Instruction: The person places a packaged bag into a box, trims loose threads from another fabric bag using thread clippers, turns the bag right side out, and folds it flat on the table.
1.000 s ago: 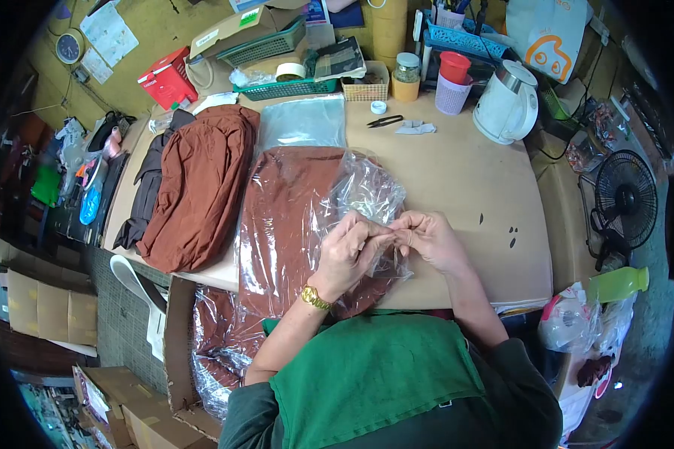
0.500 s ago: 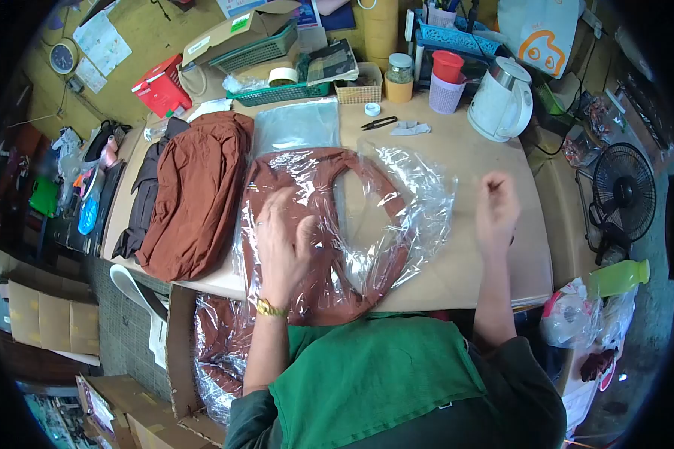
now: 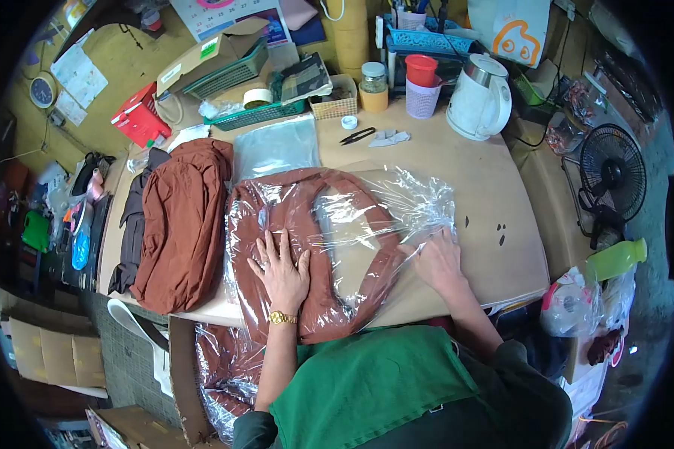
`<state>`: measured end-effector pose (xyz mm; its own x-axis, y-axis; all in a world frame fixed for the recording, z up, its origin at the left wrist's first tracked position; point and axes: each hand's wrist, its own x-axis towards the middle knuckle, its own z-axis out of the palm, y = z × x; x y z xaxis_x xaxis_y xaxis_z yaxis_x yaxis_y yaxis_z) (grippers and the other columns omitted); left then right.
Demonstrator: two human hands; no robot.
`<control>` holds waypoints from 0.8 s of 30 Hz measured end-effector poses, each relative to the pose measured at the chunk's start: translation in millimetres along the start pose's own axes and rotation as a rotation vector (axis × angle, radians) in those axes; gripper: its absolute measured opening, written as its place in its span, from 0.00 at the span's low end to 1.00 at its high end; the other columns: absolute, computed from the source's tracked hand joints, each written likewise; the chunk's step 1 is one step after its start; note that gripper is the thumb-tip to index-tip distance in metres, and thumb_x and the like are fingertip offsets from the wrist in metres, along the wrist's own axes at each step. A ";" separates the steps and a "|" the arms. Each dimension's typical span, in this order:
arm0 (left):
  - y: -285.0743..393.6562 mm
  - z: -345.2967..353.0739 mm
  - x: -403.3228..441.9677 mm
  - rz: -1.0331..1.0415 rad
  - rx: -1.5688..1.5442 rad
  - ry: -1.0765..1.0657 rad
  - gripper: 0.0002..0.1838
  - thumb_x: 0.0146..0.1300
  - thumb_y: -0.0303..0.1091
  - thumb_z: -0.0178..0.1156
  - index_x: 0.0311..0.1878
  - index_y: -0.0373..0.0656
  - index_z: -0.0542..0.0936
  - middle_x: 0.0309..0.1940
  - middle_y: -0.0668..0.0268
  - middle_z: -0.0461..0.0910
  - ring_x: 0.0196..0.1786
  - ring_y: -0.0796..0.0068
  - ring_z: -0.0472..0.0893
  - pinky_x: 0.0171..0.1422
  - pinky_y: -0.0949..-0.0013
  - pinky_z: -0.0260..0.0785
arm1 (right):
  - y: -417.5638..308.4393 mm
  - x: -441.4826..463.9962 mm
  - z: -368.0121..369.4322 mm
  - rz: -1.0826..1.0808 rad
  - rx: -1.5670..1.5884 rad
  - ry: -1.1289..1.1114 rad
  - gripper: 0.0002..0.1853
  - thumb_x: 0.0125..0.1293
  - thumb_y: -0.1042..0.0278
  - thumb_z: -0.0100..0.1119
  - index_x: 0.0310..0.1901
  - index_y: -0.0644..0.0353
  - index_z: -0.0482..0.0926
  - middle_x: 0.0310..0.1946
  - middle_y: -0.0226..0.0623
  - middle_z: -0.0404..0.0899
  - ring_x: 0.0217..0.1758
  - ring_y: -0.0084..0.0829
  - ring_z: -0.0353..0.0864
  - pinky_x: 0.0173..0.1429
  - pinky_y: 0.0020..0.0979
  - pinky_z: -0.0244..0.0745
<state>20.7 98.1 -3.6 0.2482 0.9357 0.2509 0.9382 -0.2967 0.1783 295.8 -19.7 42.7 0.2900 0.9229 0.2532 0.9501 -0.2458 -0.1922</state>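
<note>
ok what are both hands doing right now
Left hand: open, palm down on the bagged brown garment.
Right hand: closed on the clear bag's edge.

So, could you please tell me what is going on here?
The left hand lies flat on brown fabric inside a clear plastic bag; the right hand seems to grip the bag's loose end. Unwrapped brown cloth lies to the left on the table, and more bagged fabric is in a cardboard box below.

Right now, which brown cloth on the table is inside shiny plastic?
The looped brown cloth under the left hand. Clear plastic covers it; the brown pile farther left lies uncovered.
</note>
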 end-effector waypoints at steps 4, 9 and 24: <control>0.6 1.0 0.7 -0.012 0.002 0.007 0.35 0.69 0.58 0.50 0.75 0.55 0.61 0.77 0.56 0.52 0.79 0.50 0.48 0.76 0.32 0.33 | 0.0 -6.0 12.0 -0.002 0.053 0.046 0.33 0.63 0.46 0.63 0.63 0.61 0.71 0.51 0.56 0.77 0.51 0.57 0.78 0.57 0.50 0.72; -0.6 2.8 2.3 -0.019 0.025 0.016 0.34 0.69 0.58 0.50 0.74 0.55 0.61 0.77 0.57 0.52 0.79 0.50 0.49 0.76 0.32 0.33 | -5.1 9.6 -20.8 -0.002 0.539 -0.247 0.45 0.65 0.47 0.61 0.76 0.50 0.48 0.58 0.61 0.74 0.54 0.62 0.76 0.60 0.54 0.69; -1.7 3.0 3.4 -0.051 0.026 0.025 0.35 0.68 0.57 0.51 0.74 0.53 0.63 0.77 0.58 0.52 0.79 0.52 0.48 0.77 0.34 0.33 | 171.4 35.4 -51.6 0.320 0.468 0.580 0.07 0.63 0.76 0.61 0.42 0.63 0.79 0.32 0.31 0.81 0.33 0.20 0.77 0.40 0.26 0.72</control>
<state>20.7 102.3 -5.9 0.1942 0.9444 0.2655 0.9555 -0.2433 0.1667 474.9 -44.4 67.7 0.6750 0.4970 0.5453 0.7017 -0.2040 -0.6826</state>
